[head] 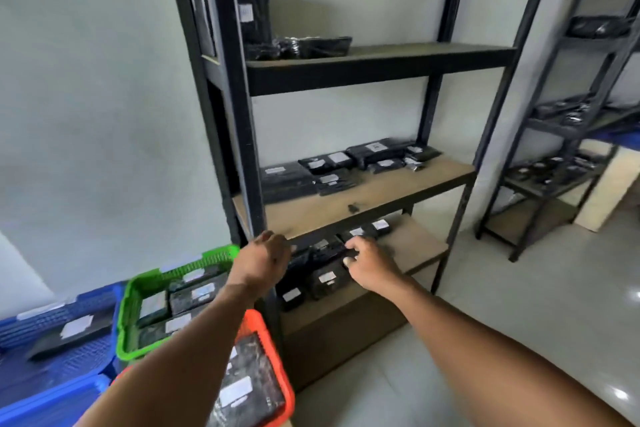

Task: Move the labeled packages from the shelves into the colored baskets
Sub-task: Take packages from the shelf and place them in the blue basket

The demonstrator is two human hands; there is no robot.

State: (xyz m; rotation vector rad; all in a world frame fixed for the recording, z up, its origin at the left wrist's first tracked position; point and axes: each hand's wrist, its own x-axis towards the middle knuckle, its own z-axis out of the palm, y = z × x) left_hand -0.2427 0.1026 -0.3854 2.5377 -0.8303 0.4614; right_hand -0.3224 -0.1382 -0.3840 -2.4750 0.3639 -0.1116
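Note:
Black wrapped packages with white labels point(327, 279) lie in a pile on the lowest shelf point(408, 246) of a black metal rack. My right hand point(369, 263) reaches into that pile and its fingers curl around a black package point(325, 251). At the shelf's front left corner, my left hand point(266, 258) has bent fingers at the edge of the same pile; its grip is hidden. More labeled packages point(343, 166) sit on the middle shelf. On the floor to the left stand a green basket point(138, 291), a red basket point(277, 357) and a blue basket point(52, 392), each holding packages.
The top shelf point(381, 55) carries a few black packages point(311, 45), one standing upright. A second black rack point(568, 135) with packages stands to the right. Pale tiled floor point(519, 305) lies open in front of the racks. A light wall is behind.

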